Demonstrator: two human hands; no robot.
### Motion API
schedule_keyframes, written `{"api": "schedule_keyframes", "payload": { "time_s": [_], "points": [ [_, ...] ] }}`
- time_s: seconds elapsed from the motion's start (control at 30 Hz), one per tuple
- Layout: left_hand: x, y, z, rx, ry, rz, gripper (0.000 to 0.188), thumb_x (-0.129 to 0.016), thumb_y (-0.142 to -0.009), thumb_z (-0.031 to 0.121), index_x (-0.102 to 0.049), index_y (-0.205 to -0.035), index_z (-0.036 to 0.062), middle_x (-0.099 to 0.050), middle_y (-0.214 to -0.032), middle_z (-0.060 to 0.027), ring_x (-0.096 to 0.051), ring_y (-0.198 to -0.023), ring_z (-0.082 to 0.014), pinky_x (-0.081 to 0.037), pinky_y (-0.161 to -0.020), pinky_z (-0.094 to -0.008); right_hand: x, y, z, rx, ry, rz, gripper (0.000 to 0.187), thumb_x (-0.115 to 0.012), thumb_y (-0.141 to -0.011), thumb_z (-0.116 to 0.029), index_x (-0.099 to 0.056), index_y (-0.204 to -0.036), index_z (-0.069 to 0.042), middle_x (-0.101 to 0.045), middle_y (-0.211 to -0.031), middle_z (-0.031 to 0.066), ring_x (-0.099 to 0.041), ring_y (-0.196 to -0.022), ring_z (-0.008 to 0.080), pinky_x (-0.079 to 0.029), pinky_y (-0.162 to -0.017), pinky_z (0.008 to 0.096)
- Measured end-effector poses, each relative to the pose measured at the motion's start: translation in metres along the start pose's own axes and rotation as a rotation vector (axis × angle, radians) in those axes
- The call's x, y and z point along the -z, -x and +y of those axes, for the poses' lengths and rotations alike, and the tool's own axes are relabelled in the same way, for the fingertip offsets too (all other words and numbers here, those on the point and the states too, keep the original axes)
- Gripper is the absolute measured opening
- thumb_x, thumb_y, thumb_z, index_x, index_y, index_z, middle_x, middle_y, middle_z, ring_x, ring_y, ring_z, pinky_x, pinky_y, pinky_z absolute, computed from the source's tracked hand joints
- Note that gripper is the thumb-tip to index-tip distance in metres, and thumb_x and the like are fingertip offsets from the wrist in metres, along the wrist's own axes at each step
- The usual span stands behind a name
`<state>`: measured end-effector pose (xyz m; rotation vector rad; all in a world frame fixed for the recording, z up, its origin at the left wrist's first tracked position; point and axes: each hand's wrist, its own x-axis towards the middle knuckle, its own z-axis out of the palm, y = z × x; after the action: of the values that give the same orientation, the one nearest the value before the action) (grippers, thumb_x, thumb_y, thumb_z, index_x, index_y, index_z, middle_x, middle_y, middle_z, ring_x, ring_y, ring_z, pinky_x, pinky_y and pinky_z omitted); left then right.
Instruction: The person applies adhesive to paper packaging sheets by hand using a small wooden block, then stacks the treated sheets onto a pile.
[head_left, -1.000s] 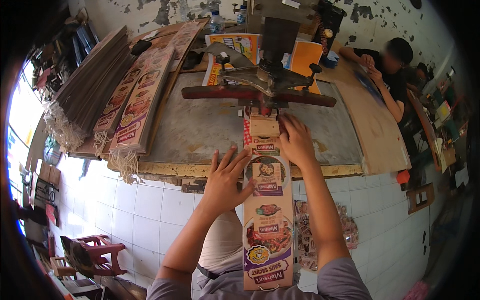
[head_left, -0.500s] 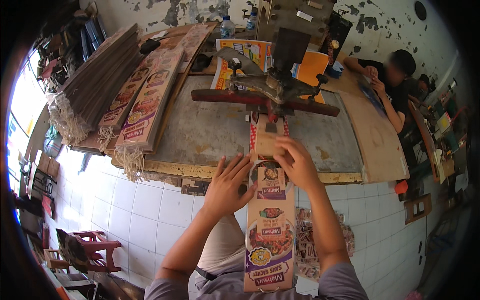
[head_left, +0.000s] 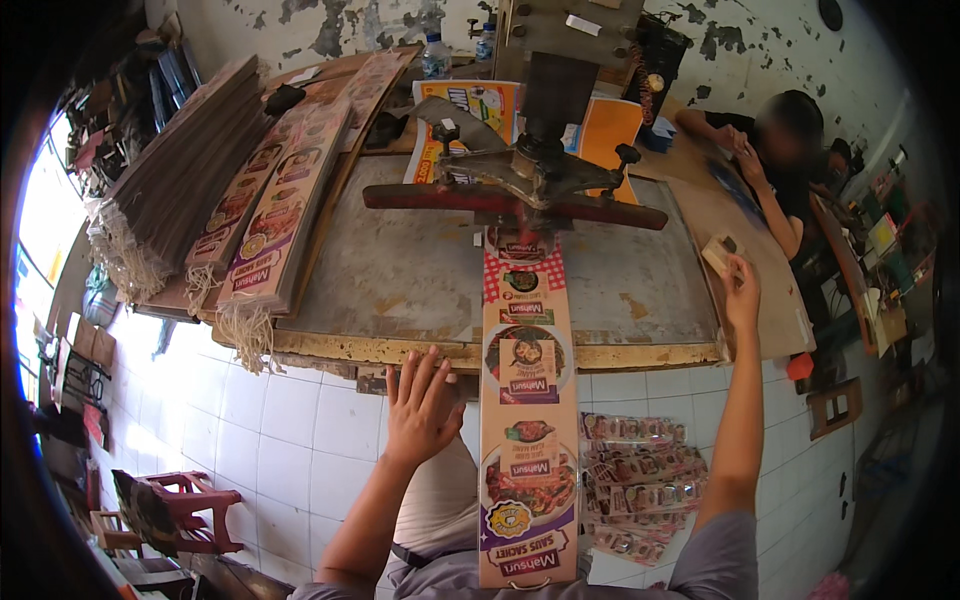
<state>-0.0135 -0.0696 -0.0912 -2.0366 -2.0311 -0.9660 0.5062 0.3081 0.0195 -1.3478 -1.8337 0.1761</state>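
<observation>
A long printed cardboard strip [head_left: 530, 420] stretches from under the press head toward my lap, overhanging the table's near edge. Its printed dishes and red checked band face up. My left hand [head_left: 422, 408], open with fingers spread, is at the table's near edge just left of the strip, not on it. Off to the right, my right hand [head_left: 742, 288] grips a small pale wooden block [head_left: 717, 255] with a dark piece on it, over the plywood board. Above the strip's far end stands the press [head_left: 530, 180] with its wide red-brown crossbar; the strip's end beneath it is hidden.
Stacks of similar printed strips [head_left: 275, 230] with white strings lie on the left, beside a tall grey-brown stack [head_left: 180, 180]. A plywood board [head_left: 755, 300] covers the table's right side, where a co-worker [head_left: 790, 160] sits. More printed strips [head_left: 640, 480] lie on the floor.
My right hand has lifted the wooden block off the strip and carried it right, uncovering the checked band. My left hand has come off the strip, moving left and slightly nearer.
</observation>
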Motion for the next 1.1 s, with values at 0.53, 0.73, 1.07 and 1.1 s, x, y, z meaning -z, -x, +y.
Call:
{"api": "schedule_keyframes", "payload": {
  "time_s": [0.53,0.73,1.07,1.1],
  "points": [
    [-0.032,0.010,-0.009,-0.013,-0.037,0.121,0.079,-0.082,-0.093,0.034,-0.052,-0.160,0.0036,-0.043,-0.175,-0.0223,-0.027,-0.166,-0.0507,-0.007,-0.135,-0.0707,-0.020,-0.063,0.084,-0.070,0.571,0.166,0.038,-0.067,-0.110,-0.011,-0.070,-0.148,-0.013,-0.064,-0.145,0.0165,-0.064,-0.133,0.0409,-0.054,-0.111,0.0480],
    [-0.037,0.012,-0.011,-0.026,-0.091,0.121,0.085,-0.079,-0.095,0.035,-0.043,-0.164,0.0024,-0.035,-0.178,-0.0248,-0.019,-0.167,-0.0553,-0.005,-0.135,-0.0731,-0.021,-0.059,0.061,-0.154,0.454,0.110,0.038,-0.062,-0.110,-0.010,-0.066,-0.148,-0.010,-0.061,-0.154,0.0156,-0.060,-0.143,0.0388,-0.052,-0.118,0.0473],
    [-0.043,0.010,-0.011,-0.021,-0.064,0.159,0.080,-0.080,-0.094,0.034,-0.049,-0.161,0.0039,-0.040,-0.176,-0.0234,-0.022,-0.168,-0.0522,-0.006,-0.135,-0.0717,-0.018,-0.060,0.075,-0.089,0.509,0.067,0.043,-0.061,-0.111,-0.013,-0.062,-0.154,-0.009,-0.057,-0.165,0.0124,-0.055,-0.151,0.0357,-0.048,-0.125,0.0448],
    [-0.044,0.011,-0.012,-0.031,-0.077,0.151,0.083,-0.080,-0.094,0.035,-0.045,-0.163,0.0037,-0.038,-0.177,-0.0246,-0.021,-0.167,-0.0544,-0.006,-0.134,-0.0730,-0.019,-0.060,0.076,-0.107,0.500,0.053,0.045,-0.061,-0.112,-0.014,-0.061,-0.156,-0.009,-0.056,-0.166,0.0128,-0.055,-0.152,0.0359,-0.047,-0.125,0.0447]
  ]
}}
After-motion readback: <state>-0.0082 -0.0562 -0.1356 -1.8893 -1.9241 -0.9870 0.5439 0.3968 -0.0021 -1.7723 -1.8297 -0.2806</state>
